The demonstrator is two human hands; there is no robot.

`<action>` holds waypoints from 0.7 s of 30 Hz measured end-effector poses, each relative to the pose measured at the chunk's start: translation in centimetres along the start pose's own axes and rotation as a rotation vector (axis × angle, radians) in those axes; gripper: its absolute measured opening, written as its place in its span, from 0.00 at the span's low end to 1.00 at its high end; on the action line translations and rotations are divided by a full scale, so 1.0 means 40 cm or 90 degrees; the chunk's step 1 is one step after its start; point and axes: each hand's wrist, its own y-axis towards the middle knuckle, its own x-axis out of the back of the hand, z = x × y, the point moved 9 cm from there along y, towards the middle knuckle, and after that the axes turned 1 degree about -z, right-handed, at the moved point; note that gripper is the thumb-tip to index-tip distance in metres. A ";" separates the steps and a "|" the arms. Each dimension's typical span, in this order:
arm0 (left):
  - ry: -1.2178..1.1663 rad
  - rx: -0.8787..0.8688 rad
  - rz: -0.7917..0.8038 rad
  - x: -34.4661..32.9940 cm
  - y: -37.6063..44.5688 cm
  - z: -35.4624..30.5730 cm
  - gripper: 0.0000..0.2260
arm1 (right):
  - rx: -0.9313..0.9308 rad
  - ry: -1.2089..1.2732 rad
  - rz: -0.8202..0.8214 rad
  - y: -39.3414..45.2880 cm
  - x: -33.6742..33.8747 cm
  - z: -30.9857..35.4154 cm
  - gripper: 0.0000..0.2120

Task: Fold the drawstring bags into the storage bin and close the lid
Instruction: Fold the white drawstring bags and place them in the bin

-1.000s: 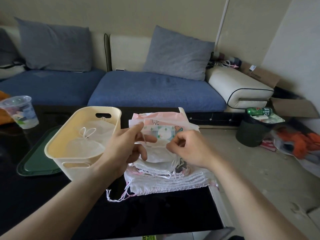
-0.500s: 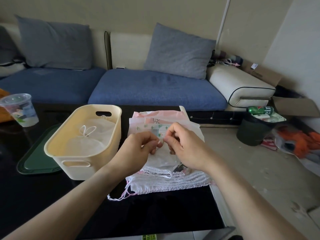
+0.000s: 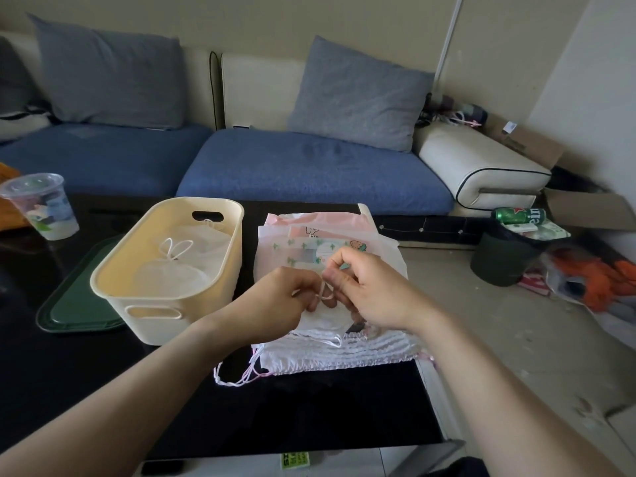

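Observation:
A cream storage bin (image 3: 137,297) stands on the black table, holding a folded white drawstring bag (image 3: 175,266) tied with its cord. Right of the bin lies a pile of white and pink drawstring bags (image 3: 330,352). Above the pile, my left hand (image 3: 278,301) and my right hand (image 3: 364,287) meet, both pinching the pink cord (image 3: 323,292) of a small folded white bag (image 3: 325,316) held between them. The bin's dark green lid (image 3: 79,304) lies flat on the table to the left, partly under the bin.
A clear plastic cup (image 3: 41,204) stands at the table's far left. A blue sofa with grey cushions (image 3: 309,166) runs behind the table. On the floor to the right are a dark waste bin (image 3: 502,256) with a green can and cardboard boxes.
My hands have drawn close together over the folded bag and now work its pink cord. One second ago they were apart, gripping the bag's sides.

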 end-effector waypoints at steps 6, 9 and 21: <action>-0.267 0.129 0.049 -0.019 0.003 0.043 0.13 | -0.050 -0.007 -0.002 0.011 0.003 -0.042 0.10; -0.322 0.149 0.033 -0.015 0.004 0.057 0.13 | -0.059 0.060 -0.028 0.019 0.010 -0.054 0.07; -0.297 0.108 0.025 0.011 0.005 0.037 0.14 | 0.132 0.105 -0.101 0.010 0.006 0.010 0.07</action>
